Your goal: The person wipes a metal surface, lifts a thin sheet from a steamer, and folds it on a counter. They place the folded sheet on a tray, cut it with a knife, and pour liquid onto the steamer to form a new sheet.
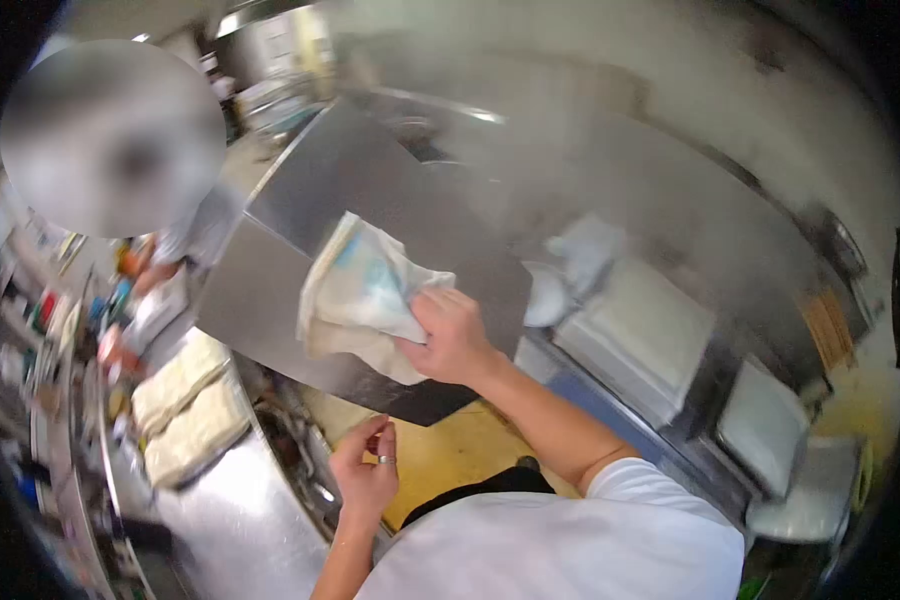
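My right hand (450, 335) is closed on a crumpled white cloth-like bag (365, 290) with a pale blue patch, held above a dark grey metal surface (260, 290). The bag hangs out to the left of my fist, its lower edge loose. Below it, near the front edge of that surface, my left hand (365, 465) is half curled, with a ring on one finger. Nothing shows between its fingers, and it touches neither the bag nor the metal.
Pale dough-like slabs (195, 425) lie on a steel counter (240, 520) at the left. White lidded containers (640, 330) stand on the right, beside steam or haze. Another person's arm (160, 275) reaches in at the far left. Yellow floor (460, 455) shows below.
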`<state>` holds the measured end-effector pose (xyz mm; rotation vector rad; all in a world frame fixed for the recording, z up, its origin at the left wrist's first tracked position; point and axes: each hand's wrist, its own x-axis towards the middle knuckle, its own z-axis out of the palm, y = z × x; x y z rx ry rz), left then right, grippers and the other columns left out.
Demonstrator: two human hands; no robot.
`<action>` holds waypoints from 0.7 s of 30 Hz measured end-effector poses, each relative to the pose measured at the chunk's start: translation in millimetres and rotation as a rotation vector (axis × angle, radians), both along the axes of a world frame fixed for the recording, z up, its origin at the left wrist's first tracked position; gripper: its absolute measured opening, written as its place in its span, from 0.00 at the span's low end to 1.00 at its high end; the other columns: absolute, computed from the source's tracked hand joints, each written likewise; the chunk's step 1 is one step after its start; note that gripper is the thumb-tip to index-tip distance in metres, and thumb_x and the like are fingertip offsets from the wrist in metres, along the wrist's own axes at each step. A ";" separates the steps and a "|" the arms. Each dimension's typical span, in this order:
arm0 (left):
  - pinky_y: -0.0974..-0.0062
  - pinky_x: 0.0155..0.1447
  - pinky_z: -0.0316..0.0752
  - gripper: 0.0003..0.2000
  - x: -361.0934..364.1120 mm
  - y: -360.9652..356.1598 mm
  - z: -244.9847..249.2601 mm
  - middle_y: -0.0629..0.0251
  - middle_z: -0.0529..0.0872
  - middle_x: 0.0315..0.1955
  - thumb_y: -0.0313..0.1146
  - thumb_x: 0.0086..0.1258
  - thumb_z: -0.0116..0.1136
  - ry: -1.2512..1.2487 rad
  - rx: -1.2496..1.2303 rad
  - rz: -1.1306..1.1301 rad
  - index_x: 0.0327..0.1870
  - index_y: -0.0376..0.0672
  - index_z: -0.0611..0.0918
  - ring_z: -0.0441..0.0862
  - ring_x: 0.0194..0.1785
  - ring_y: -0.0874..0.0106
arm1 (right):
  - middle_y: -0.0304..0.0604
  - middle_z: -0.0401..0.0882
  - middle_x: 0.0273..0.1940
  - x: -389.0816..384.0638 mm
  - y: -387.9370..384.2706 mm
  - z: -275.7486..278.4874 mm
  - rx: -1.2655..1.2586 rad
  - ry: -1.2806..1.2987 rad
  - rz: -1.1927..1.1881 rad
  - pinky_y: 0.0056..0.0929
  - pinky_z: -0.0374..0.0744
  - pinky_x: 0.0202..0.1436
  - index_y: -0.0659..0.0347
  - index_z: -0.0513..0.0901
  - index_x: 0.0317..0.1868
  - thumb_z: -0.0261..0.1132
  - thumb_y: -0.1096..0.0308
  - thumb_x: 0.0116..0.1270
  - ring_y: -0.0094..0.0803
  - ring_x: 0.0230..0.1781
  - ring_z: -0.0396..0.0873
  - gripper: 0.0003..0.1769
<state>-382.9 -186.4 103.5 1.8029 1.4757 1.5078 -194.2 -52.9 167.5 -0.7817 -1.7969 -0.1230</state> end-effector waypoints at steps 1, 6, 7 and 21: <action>0.76 0.37 0.80 0.07 -17.2 -10.1 -0.9 0.58 0.91 0.35 0.24 0.71 0.68 -0.012 -0.030 0.038 0.48 0.37 0.88 0.86 0.30 0.74 | 0.51 0.77 0.29 -26.1 1.5 -3.5 -0.005 -0.037 0.067 0.48 0.77 0.37 0.62 0.76 0.32 0.77 0.65 0.47 0.56 0.31 0.79 0.18; 0.74 0.38 0.82 0.08 -97.0 -58.2 -27.7 0.56 0.92 0.38 0.28 0.72 0.68 -0.105 -0.124 0.339 0.49 0.40 0.89 0.88 0.32 0.70 | 0.50 0.80 0.29 -147.7 2.4 -23.9 -0.044 -0.217 0.322 0.47 0.79 0.36 0.60 0.77 0.32 0.76 0.65 0.49 0.53 0.31 0.82 0.16; 0.73 0.39 0.82 0.08 -109.0 -68.6 -36.3 0.56 0.92 0.39 0.29 0.72 0.68 -0.123 -0.139 0.408 0.49 0.40 0.89 0.89 0.33 0.69 | 0.49 0.80 0.29 -171.6 2.6 -31.0 -0.051 -0.268 0.365 0.46 0.79 0.35 0.60 0.77 0.32 0.77 0.65 0.50 0.51 0.31 0.83 0.16; 0.70 0.45 0.84 0.12 -142.9 -172.3 -85.9 0.53 0.92 0.43 0.31 0.73 0.66 -0.376 -0.393 1.129 0.53 0.39 0.88 0.91 0.41 0.65 | 0.54 0.83 0.34 -414.0 -55.1 -140.7 -0.348 -0.605 1.034 0.53 0.81 0.43 0.62 0.79 0.34 0.73 0.61 0.56 0.59 0.39 0.83 0.15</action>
